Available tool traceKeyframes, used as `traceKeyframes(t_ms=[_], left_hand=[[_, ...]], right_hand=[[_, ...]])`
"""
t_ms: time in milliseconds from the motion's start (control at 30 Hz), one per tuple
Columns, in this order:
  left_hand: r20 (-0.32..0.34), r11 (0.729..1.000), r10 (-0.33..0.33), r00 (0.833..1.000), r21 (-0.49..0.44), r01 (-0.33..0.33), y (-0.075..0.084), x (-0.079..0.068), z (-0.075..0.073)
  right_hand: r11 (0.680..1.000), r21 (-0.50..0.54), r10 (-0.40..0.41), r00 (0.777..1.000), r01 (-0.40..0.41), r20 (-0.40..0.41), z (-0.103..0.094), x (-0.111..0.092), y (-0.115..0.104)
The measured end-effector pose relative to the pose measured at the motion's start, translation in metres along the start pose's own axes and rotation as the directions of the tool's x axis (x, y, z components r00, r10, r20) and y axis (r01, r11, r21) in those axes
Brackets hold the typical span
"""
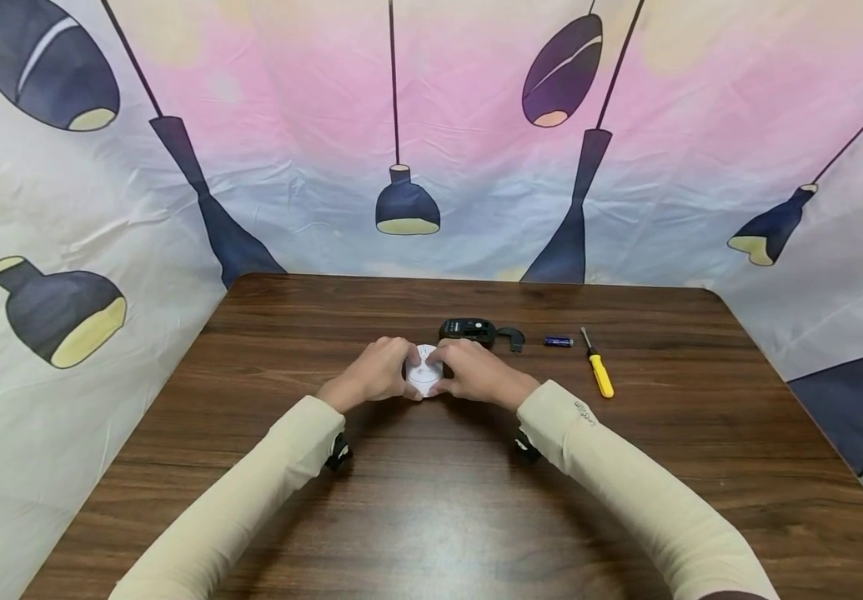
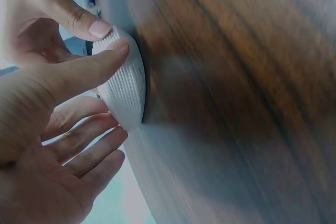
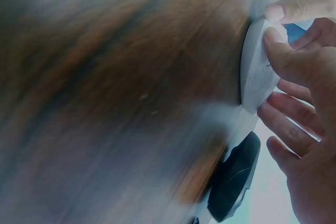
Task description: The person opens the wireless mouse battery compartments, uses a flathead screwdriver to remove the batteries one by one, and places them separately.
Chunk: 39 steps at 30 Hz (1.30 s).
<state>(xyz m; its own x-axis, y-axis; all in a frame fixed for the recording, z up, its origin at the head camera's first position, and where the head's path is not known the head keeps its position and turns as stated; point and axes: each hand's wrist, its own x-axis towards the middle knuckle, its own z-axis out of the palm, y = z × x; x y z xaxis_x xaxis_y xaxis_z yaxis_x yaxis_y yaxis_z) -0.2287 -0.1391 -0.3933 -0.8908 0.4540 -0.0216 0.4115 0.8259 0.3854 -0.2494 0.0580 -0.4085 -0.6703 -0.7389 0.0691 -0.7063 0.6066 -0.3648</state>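
A white round, dome-edged piece (image 1: 424, 375) with ribbed sides rests on the brown table, flat side down. My left hand (image 1: 384, 369) holds its left side, the thumb on the near ribbed edge and the fingers reaching round the far side. From the right, my right hand (image 1: 479, 372) grips the same piece with thumb and fingers. In the left wrist view both thumbs lie on the ribbed side of the white piece (image 2: 126, 80). The right wrist view shows the thumb tips near its top edge.
Just behind my right hand lies a black computer mouse (image 1: 467, 328), underside up, with a black curved cover (image 1: 513, 337) beside it. Farther right are a blue battery (image 1: 559, 342) and a screwdriver with a yellow handle (image 1: 600, 375). A printed cloth (image 1: 326, 225) hangs behind the table (image 1: 431, 492).
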Motion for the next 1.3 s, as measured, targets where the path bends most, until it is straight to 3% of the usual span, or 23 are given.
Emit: traceKeyframes(t_ms=[233, 467, 767, 1300], left_hand=[[0.017, 1.0, 0.027, 0.999, -0.012, -0.027, 0.013, -0.001, 0.005], [0.01, 0.999, 0.029, 1.0, -0.024, -0.029, 0.024, 0.001, 0.013], [0.005, 0.994, 0.113, 0.994, -0.008, -0.113, 0.036, 0.007, 0.022], [0.026, 0.985, 0.175, 0.984, -0.003, -0.175, 0.055, 0.016, 0.033]], right_hand=[[0.999, 0.038, -0.027, 1.0, 0.027, -0.004, -0.001, -0.016, 0.008], [0.996, 0.084, 0.0, 1.0, -0.001, 0.014, -0.004, -0.03, 0.012], [0.994, 0.11, 0.024, 1.0, -0.026, 0.015, -0.007, -0.051, 0.02], [0.999, 0.027, 0.044, 0.999, -0.044, 0.008, -0.009, -0.077, 0.029]])
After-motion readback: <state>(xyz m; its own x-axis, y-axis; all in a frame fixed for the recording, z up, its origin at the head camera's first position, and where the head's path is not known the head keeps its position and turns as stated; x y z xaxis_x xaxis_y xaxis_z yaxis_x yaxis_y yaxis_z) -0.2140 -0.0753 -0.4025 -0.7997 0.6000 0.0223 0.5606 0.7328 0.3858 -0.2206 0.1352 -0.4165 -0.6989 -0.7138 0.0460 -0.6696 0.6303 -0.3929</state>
